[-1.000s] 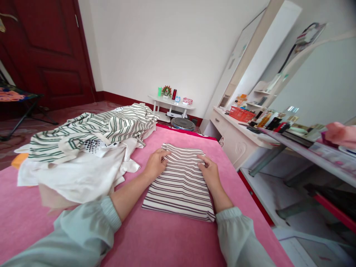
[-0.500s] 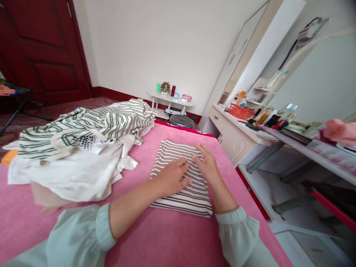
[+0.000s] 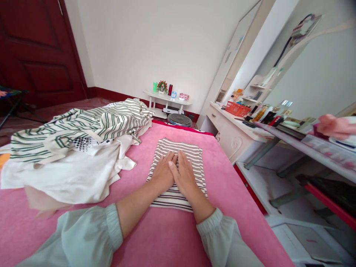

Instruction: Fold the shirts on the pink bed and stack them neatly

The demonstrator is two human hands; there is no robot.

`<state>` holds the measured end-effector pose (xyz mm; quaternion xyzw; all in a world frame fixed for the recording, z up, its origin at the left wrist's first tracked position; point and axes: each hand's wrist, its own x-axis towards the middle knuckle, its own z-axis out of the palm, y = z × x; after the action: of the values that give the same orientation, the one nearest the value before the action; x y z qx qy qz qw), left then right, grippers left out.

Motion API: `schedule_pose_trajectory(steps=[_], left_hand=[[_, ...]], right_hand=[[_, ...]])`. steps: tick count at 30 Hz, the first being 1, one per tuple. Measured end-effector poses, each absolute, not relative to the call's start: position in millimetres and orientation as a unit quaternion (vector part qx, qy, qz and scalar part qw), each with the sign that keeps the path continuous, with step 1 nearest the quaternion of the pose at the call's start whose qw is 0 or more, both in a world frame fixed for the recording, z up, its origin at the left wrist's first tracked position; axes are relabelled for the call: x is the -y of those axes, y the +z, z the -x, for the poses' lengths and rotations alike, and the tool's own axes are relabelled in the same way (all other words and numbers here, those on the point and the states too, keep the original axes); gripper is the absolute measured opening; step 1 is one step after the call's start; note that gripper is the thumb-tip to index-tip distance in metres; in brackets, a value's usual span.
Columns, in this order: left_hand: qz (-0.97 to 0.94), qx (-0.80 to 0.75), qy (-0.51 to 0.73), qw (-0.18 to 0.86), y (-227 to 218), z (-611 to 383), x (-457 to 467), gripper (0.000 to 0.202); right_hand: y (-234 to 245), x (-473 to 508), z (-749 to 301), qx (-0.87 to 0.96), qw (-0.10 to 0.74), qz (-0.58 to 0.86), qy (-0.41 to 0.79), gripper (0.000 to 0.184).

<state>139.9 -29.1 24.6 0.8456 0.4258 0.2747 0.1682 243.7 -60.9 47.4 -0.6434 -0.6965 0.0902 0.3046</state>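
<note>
A folded white garment with dark thin stripes point(image 3: 191, 155) lies on the pink bed cover point(image 3: 228, 185). My left hand point(image 3: 163, 172) and my right hand point(image 3: 184, 174) rest flat on its middle, side by side and touching, fingers stretched out and pointing away from me. Both hands are open and press down on the cloth; neither grips anything. Pale green sleeves cover both my forearms.
A heap of loose clothes point(image 3: 75, 148), green-striped on top and white beneath, fills the left of the bed. A white dresser point(image 3: 236, 133) with a red basket point(image 3: 236, 108) and bottles stands to the right. A small white shelf point(image 3: 167, 100) stands by the far wall.
Both hands slid from the folded garment's far corners to its middle and now lie together. The view has shifted slightly left and forward.
</note>
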Motion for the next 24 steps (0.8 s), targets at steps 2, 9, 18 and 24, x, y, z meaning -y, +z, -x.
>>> schedule_pose_trajectory(steps=[2, 9, 18, 24], left_hand=[[-0.857, -0.460, 0.204, 0.112, 22, -142, 28, 0.053], [-0.874, -0.464, 0.109, 0.093, 24, -137, 6, 0.054], [-0.844, -0.513, 0.130, 0.088, 15, -129, -47, 0.074], [-0.826, -0.538, 0.152, 0.071, 9, -131, -49, 0.075]], right_hand=[[39, 57, -250, 0.690, 0.240, 0.672, 0.123, 0.071], [30, 30, -269, 0.663, 0.127, 0.731, 0.095, 0.075], [21, -12, -308, 0.637, 0.108, 0.763, 0.036, 0.078], [18, -21, -310, 0.582, 0.118, 0.804, 0.020, 0.082]])
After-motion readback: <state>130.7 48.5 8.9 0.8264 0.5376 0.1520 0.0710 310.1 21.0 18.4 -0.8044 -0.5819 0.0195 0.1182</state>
